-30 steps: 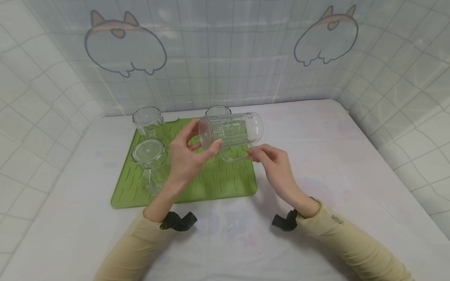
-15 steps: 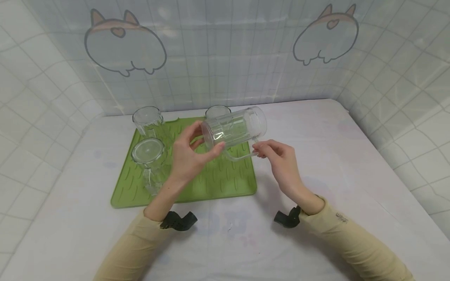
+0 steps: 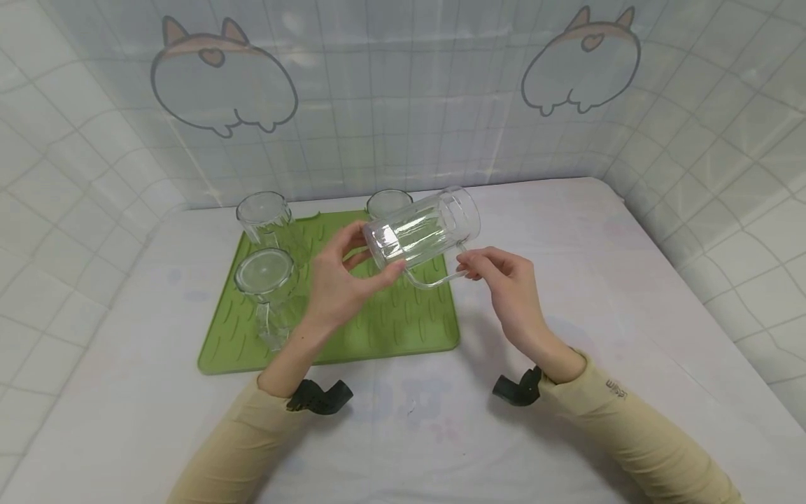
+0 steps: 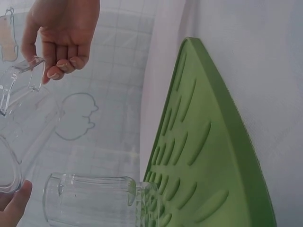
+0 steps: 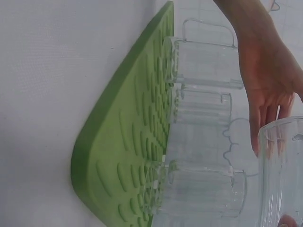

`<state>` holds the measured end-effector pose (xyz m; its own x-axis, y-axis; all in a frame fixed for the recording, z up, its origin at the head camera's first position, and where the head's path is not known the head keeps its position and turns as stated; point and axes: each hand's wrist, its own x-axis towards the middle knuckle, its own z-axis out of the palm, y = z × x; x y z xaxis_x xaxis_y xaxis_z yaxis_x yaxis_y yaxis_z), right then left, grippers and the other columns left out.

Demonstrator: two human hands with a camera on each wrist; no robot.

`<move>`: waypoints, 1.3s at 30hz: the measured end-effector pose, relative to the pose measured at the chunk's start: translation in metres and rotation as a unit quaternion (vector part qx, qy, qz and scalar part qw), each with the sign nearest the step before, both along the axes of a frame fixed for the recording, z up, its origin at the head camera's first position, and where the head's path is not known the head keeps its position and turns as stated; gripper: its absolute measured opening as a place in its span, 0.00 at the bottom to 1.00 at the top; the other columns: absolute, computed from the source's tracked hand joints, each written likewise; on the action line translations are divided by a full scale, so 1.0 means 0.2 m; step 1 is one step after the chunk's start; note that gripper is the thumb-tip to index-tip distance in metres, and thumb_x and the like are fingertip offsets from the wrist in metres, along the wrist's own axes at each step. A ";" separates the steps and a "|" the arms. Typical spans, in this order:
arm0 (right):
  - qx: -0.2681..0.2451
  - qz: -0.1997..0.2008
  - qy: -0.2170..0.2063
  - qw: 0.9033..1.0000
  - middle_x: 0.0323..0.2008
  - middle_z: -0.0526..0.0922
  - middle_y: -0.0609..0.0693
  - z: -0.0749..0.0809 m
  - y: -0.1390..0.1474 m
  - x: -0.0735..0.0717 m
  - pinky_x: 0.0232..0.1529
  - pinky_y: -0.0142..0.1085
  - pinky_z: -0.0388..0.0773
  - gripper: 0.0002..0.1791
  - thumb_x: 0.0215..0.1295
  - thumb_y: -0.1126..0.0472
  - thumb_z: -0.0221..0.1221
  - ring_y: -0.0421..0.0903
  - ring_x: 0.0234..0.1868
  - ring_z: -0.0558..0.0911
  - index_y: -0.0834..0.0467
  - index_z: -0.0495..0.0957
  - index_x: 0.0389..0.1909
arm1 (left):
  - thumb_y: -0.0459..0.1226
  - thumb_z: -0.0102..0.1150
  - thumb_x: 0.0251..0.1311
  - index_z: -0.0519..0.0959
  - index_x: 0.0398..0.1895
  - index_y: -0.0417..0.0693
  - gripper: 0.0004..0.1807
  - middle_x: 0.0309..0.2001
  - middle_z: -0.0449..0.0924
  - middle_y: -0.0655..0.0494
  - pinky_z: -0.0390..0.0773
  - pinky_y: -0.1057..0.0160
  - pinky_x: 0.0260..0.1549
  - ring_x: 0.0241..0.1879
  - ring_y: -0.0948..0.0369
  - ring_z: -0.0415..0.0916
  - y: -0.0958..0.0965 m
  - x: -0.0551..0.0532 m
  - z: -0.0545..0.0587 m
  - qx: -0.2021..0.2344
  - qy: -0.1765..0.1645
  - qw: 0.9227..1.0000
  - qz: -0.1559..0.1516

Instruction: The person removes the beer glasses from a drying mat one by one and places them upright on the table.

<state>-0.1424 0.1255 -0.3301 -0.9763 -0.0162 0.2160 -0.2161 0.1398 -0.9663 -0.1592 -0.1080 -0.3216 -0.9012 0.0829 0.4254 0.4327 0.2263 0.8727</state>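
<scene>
A clear glass mug is held in the air above the green mat's back right part, lying tilted with one end up to the right. My left hand grips its lower left end between thumb and fingers. With thumb and fingertips, my right hand pinches the mug's handle underneath. In the left wrist view the right hand appears at the handle, while only a bit of the left hand shows. The right wrist view catches the mug partly cut off at the edge, with the left hand beyond.
On the green ridged mat stand a back left glass mug, a front left glass mug, seemingly bottom up, and a back middle glass mug, mostly hidden. A white cloth covers the table; a tile-patterned curtain hangs behind.
The held mug has tilted, its right end rising and shifting right. My right hand has moved slightly right and up with the handle; my left hand has shifted slightly right. The standing mugs stay put.
</scene>
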 end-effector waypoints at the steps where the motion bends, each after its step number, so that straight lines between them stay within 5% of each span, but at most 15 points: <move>1: 0.001 -0.001 -0.001 1.000 0.33 0.85 0.51 0.00 0.00 0.00 0.50 0.40 0.74 0.13 0.67 0.55 0.55 0.49 0.38 0.78 0.60 0.82 0.38 | 0.39 0.74 0.43 0.72 0.54 0.42 0.33 0.49 0.76 0.52 0.77 0.65 0.52 0.49 0.59 0.74 0.00 -0.01 -0.01 -0.002 -0.002 1.000 -0.001; 7: -0.003 -0.008 -0.001 1.000 0.32 0.85 0.49 0.02 0.02 0.00 0.50 0.40 0.73 0.13 0.66 0.54 0.55 0.49 0.37 0.77 0.60 0.83 0.38 | 0.42 0.74 0.43 0.73 0.53 0.45 0.32 0.46 0.77 0.54 0.78 0.66 0.52 0.49 0.60 0.75 0.00 0.00 -0.01 -0.018 -0.012 1.000 -0.008; 18: -0.025 -0.018 -0.006 0.999 0.31 0.84 0.50 0.06 0.01 -0.01 0.49 0.40 0.74 0.13 0.65 0.56 0.56 0.50 0.36 0.77 0.62 0.82 0.38 | 0.33 0.72 0.44 0.72 0.52 0.35 0.30 0.46 0.77 0.45 0.77 0.66 0.52 0.49 0.53 0.75 0.02 0.08 0.14 -0.044 -0.041 0.998 -0.017; 23: -0.027 -0.020 -0.010 0.999 0.31 0.85 0.50 0.07 0.01 -0.01 0.51 0.40 0.72 0.14 0.64 0.56 0.57 0.50 0.36 0.77 0.63 0.82 0.39 | 0.37 0.73 0.45 0.72 0.53 0.39 0.31 0.47 0.76 0.48 0.78 0.68 0.51 0.48 0.54 0.76 0.01 0.06 0.12 -0.050 -0.061 0.997 -0.022; 31: -0.033 -0.027 -0.009 0.999 0.30 0.85 0.50 0.09 0.01 -0.02 0.50 0.40 0.72 0.13 0.64 0.55 0.58 0.50 0.36 0.77 0.61 0.83 0.37 | 0.51 0.74 0.41 0.72 0.56 0.49 0.37 0.49 0.76 0.57 0.80 0.68 0.48 0.47 0.59 0.78 -0.03 -0.03 -0.01 -0.079 -0.062 0.995 -0.021; 36: -0.041 -0.029 -0.009 0.999 0.30 0.84 0.50 0.10 0.00 -0.02 0.50 0.40 0.73 0.11 0.63 0.56 0.59 0.49 0.35 0.78 0.60 0.83 0.35 | 0.43 0.73 0.45 0.71 0.56 0.41 0.35 0.50 0.75 0.49 0.79 0.64 0.50 0.49 0.51 0.77 0.00 0.03 0.08 -0.101 -0.071 0.992 -0.017; 39: -0.041 -0.027 -0.007 0.999 0.30 0.84 0.50 0.10 0.00 -0.02 0.49 0.40 0.74 0.12 0.63 0.56 0.58 0.49 0.35 0.78 0.62 0.83 0.36 | 0.43 0.73 0.44 0.71 0.56 0.42 0.35 0.50 0.75 0.50 0.79 0.64 0.51 0.50 0.51 0.77 0.00 0.04 0.08 -0.106 -0.078 0.991 -0.013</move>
